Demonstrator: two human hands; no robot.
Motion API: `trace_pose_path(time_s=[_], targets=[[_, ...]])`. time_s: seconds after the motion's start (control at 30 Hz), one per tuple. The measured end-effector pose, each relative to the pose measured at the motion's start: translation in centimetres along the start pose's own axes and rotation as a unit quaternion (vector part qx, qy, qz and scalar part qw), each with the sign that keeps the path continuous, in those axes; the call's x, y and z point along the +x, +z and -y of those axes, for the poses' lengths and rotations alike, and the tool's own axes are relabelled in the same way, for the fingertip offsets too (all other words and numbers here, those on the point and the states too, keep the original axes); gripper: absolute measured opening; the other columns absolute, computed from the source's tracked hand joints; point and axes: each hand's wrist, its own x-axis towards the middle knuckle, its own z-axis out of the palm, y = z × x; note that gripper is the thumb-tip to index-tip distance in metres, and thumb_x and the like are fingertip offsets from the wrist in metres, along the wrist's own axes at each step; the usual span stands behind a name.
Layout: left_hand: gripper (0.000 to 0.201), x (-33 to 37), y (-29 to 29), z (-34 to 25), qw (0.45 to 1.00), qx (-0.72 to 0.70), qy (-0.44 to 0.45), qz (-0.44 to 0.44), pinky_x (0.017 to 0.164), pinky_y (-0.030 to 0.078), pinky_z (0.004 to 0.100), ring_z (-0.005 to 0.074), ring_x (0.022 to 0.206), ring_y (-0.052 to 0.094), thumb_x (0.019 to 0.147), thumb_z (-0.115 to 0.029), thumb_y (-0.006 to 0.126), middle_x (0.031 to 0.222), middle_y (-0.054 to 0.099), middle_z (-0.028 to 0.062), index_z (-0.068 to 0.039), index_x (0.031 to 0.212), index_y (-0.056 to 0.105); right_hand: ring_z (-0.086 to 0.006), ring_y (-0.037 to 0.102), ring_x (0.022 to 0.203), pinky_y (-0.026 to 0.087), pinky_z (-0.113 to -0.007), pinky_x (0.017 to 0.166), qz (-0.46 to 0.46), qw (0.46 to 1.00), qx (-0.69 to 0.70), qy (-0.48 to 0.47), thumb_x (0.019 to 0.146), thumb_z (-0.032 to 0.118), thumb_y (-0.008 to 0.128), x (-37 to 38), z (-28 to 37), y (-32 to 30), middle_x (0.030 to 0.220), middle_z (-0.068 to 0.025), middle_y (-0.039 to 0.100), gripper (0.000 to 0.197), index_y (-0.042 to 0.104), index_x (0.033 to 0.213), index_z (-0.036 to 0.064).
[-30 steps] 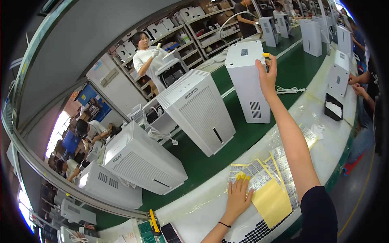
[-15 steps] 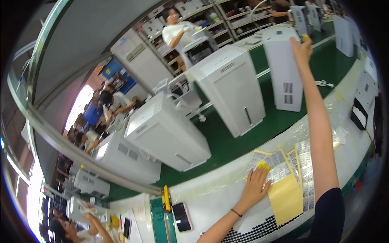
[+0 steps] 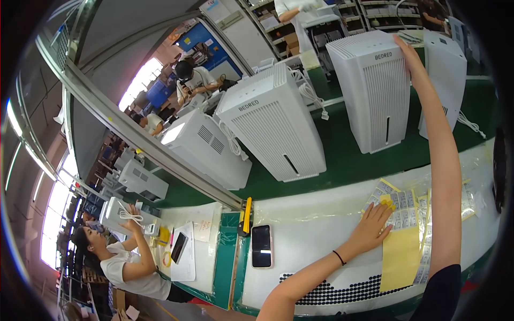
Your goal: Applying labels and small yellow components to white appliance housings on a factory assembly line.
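Note:
My left hand (image 3: 373,224) lies with fingers spread on sheets of printed labels (image 3: 405,206), yellow covers on some fingertips. Beside its wrist, a yellow backing sheet (image 3: 400,259) covers part of the labels. My right arm reaches far forward, and my right hand (image 3: 410,56) has its fingers stretched against the top right corner of a tall white appliance (image 3: 369,93). That appliance has a ribbed front with a narrow dark window low down. To the right of the arm stands another white appliance (image 3: 443,75), showing its plain side.
More white appliances (image 3: 273,128) stand on the green conveyor (image 3: 332,155). A phone (image 3: 262,246), a yellow cutter (image 3: 246,214) and rows of black dots (image 3: 342,291) lie on the worktop. A metal post slants at left. A co-worker (image 3: 134,262) handles a white cord there.
My right hand has left the side of the rightmost appliance for the ribbed one to its left. My left hand stays on the labels. The view has swung left.

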Motion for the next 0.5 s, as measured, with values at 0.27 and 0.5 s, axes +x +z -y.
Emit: trace_pose_path(time_s=[0.27,0.5], targets=[[0.034,1.3,-0.4,2.4,0.956,-0.247,-0.056,-0.150,0.106,0.033,0.0386,0.0300,0.127,0.040,0.096,-0.013,0.045,0.130,0.045,0.0178,0.001,0.126,0.044,-0.0245,0.046,0.117,0.035,-0.039,0.097,0.014,1.000,-0.005,-0.021,0.079,0.049,0.062,-3.3,2.0,-2.3,0.125,-0.0110,0.051,0.071,0.045,0.135,0.0083],[0.056,8.4,-5.5,1.2,0.685,-0.663,-0.231,-0.196,0.107,0.035,0.0411,0.0217,0.124,0.043,0.098,-0.049,0.040,0.132,0.047,0.0111,-0.001,0.127,0.043,-0.0145,0.049,0.109,0.039,-0.030,0.084,0.005,0.995,0.044,-0.084,0.081,0.045,0.060,-13.0,4.2,-7.4,0.119,-0.0016,0.054,0.061,0.047,0.132,0.0141]])
